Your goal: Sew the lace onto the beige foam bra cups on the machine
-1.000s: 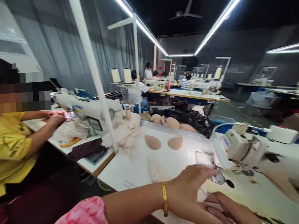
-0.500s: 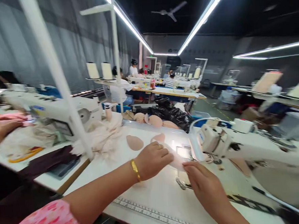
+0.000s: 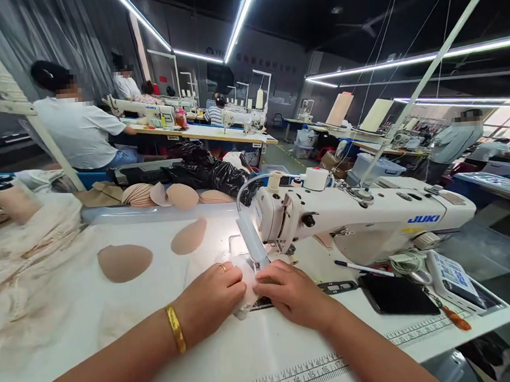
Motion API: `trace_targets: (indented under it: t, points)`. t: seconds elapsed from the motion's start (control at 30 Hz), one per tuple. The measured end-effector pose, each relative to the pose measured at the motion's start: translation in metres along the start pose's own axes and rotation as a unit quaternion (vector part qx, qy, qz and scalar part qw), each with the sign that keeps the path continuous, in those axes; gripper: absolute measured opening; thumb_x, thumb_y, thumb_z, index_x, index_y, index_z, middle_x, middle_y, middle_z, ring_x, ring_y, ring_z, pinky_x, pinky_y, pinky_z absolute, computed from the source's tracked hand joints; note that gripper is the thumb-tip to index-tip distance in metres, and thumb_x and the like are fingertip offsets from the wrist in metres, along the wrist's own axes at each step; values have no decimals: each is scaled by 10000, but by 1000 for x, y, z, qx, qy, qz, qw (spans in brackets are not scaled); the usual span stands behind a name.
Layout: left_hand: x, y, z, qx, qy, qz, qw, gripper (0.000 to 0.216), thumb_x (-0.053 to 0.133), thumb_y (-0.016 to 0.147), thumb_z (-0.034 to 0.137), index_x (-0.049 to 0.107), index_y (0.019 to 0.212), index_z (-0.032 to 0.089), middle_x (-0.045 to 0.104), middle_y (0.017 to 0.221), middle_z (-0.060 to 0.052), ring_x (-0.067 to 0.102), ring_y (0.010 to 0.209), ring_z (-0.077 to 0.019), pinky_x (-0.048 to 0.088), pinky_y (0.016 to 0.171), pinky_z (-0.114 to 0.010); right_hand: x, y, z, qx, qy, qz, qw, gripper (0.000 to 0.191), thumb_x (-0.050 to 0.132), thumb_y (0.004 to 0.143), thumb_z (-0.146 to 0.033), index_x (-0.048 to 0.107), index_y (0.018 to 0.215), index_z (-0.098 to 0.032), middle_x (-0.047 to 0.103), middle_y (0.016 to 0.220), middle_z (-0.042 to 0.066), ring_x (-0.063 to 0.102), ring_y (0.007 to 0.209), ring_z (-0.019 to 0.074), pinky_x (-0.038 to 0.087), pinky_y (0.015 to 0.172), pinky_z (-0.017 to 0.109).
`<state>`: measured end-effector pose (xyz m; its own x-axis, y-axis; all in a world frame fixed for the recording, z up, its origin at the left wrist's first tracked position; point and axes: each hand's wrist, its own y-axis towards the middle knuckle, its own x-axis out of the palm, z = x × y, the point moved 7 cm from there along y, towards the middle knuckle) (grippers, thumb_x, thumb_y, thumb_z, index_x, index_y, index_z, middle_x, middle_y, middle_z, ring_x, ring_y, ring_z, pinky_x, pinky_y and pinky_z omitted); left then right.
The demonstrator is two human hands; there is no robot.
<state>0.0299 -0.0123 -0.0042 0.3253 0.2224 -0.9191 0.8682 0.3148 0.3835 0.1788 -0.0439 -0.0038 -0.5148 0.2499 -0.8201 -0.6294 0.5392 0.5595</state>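
Note:
A pale, sheer piece of fabric [image 3: 244, 299] lies by the needle area of a white sewing machine [image 3: 365, 206]. My left hand [image 3: 212, 301], with a gold bracelet and ring, has its curled fingers closed on the fabric's left side. From the right, my right hand [image 3: 295, 293] pinches the fabric's edge close to the needle. The presser foot is partly hidden by my fingers and a lamp tube [image 3: 250, 238]. Left of my hands, a beige teardrop-shaped bra cup [image 3: 125, 263] and another beige cup [image 3: 189, 236] lie on the white table.
Cream fabric [image 3: 29, 271] is heaped at left. Stacked beige cups [image 3: 139, 195] and black plastic bags [image 3: 210, 168] sit behind the table. At right are a phone [image 3: 397, 294], a pen [image 3: 363, 268] and a control box [image 3: 456, 281]. A printed ruler [image 3: 290, 380] runs along the front. Co-workers sit beyond.
The view has swung right, bringing the whole machine into sight. Both hands have moved up to the needle area with the fabric and are closer together.

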Motion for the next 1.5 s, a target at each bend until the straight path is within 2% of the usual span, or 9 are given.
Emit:
trace_targets:
  t: [0.13, 0.3, 0.53, 0.7, 0.9, 1.1, 1.3, 1.4, 1.5]
  points:
    - [-3, -5, 3, 5, -55, 20, 998, 289, 452, 943, -42, 517, 787, 193, 638, 888, -41, 559, 800, -202, 451, 750, -338, -3, -4, 4, 19, 11, -25, 999, 365, 510, 935, -7, 714, 1129, -238, 694, 976, 54, 596, 867, 193, 517, 730, 311]
    - [-4, -3, 6, 5, -54, 19, 998, 274, 440, 953, -33, 566, 832, 177, 612, 846, -42, 532, 770, -207, 456, 756, -353, -5, -3, 5, 28, 41, -49, 998, 335, 527, 947, -23, 728, 1124, -224, 688, 973, 53, 578, 862, 191, 495, 715, 301]
    - [-8, 2, 9, 2, -51, 34, 998, 195, 508, 1027, 112, 612, 872, 169, 602, 833, -38, 551, 788, -217, 463, 798, -377, -5, -2, 1, 13, 62, -49, 997, 302, 538, 959, -29, 734, 1109, -204, 700, 959, 55, 561, 844, 192, 477, 709, 303]
    - [-6, 0, 6, -1, -64, 43, 997, 221, 468, 1033, 99, 620, 893, 177, 601, 834, -34, 537, 778, -211, 436, 787, -369, -3, -2, -2, 11, 66, -53, 996, 292, 546, 969, -39, 738, 1104, -214, 713, 967, 48, 559, 841, 190, 473, 692, 297]
    - [6, -6, 4, -4, -94, 82, 992, 248, 427, 1067, 144, 567, 868, 193, 631, 894, -26, 506, 795, -199, 398, 853, -375, -3, -1, -5, 8, 76, -50, 996, 306, 560, 960, -17, 723, 1129, -212, 745, 1069, 53, 582, 926, 202, 532, 776, 322]
    - [8, -3, -1, 4, -109, 79, 991, 215, 422, 1073, 157, 574, 929, 206, 693, 928, -12, 526, 811, -202, 383, 883, -374, -2, -1, -3, 14, 96, -51, 994, 320, 560, 976, -14, 695, 1184, -217, 777, 1142, 33, 606, 981, 210, 573, 835, 337]
    - [12, 5, -10, 7, -122, 37, 992, 218, 421, 1085, 192, 606, 969, 206, 730, 969, -21, 559, 831, -201, 398, 903, -383, -3, 0, 3, 41, 82, -50, 995, 345, 539, 963, 2, 693, 1160, -237, 779, 1117, 39, 649, 985, 212, 583, 831, 340]
    - [16, 10, -17, 17, -121, 40, 992, 202, 448, 1072, 203, 615, 959, 206, 745, 985, -24, 585, 851, -208, 406, 911, -391, -3, 0, 6, 50, 72, -44, 995, 336, 543, 970, -9, 693, 1164, -238, 784, 1124, 39, 666, 1001, 218, 585, 837, 347]
    - [21, 15, -24, 31, -90, 57, 994, 221, 448, 1064, 224, 642, 960, 207, 734, 920, -33, 585, 802, -221, 410, 854, -396, 0, -3, 12, 66, 64, -35, 995, 337, 543, 984, -28, 683, 1213, -230, 784, 1158, 53, 681, 1026, 224, 589, 831, 355]
